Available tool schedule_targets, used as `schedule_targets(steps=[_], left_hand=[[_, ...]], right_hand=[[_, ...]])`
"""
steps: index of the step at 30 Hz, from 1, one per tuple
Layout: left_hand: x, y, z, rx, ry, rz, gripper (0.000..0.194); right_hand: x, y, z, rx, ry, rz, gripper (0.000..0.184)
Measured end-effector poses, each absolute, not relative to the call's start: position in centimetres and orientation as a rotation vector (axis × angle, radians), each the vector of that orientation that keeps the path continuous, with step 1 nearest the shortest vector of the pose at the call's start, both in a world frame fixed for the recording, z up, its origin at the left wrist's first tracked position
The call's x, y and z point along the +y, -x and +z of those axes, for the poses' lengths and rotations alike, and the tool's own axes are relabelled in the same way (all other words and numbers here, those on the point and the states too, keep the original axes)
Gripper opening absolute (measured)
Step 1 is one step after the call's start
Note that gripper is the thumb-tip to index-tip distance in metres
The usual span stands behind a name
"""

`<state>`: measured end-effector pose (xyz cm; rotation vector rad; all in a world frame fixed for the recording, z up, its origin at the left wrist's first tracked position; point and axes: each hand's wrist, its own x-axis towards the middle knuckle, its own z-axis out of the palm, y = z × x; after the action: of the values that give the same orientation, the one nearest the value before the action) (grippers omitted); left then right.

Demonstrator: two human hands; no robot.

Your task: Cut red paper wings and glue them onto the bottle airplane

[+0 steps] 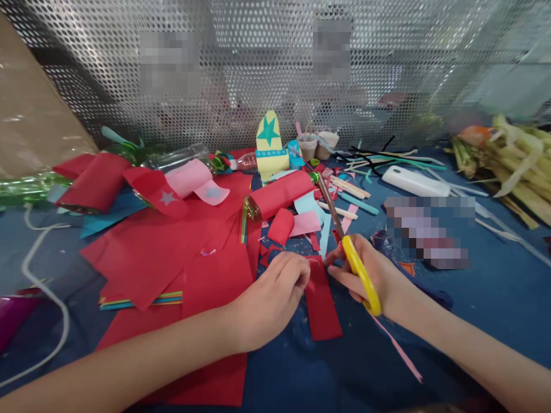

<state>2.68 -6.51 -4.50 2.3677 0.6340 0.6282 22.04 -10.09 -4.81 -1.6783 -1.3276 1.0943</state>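
A red paper strip (322, 304) lies on the blue tabletop in front of me. My left hand (282, 287) has its fingers curled closed at the strip's upper left edge. Yellow-handled scissors (360, 274) are in my right hand (370, 272), blades pointing up and away. The fingers of that hand reach to the right of the strip's upper end. Just beyond the hands are small red scraps (282, 226) and a pink paper piece (305, 223). A bottle wrapped in red paper (282, 195) lies on its side behind them.
Red paper sheets (215, 281) spread over the left side. A white cord (64, 310) runs along the far left. At the back stand a yellow paper piece with a green star (269, 135) and a perforated metal panel (267, 51). A white tool (415, 182) and dried husks (512, 160) lie right.
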Motion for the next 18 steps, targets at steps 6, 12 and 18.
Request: schedule_targets(steps=[6, 12, 18], left_hand=[[-5.1, -2.7, -4.1, 0.781, -2.39, 0.554, 0.013], [-4.7, -3.4, -3.8, 0.823, -2.311, 0.56, 0.011], [-4.9, -3.6, -4.0, 0.684, -2.249, 0.794, 0.012]], right_hand=[[-10.6, -22.9, -5.1, -1.688, 1.664, 0.832, 0.024], [-9.7, -22.3, -4.9, -1.672, 1.747, 0.801, 0.017], [-9.0, -21.7, -5.7, -1.63, 1.703, 0.806, 0.019]])
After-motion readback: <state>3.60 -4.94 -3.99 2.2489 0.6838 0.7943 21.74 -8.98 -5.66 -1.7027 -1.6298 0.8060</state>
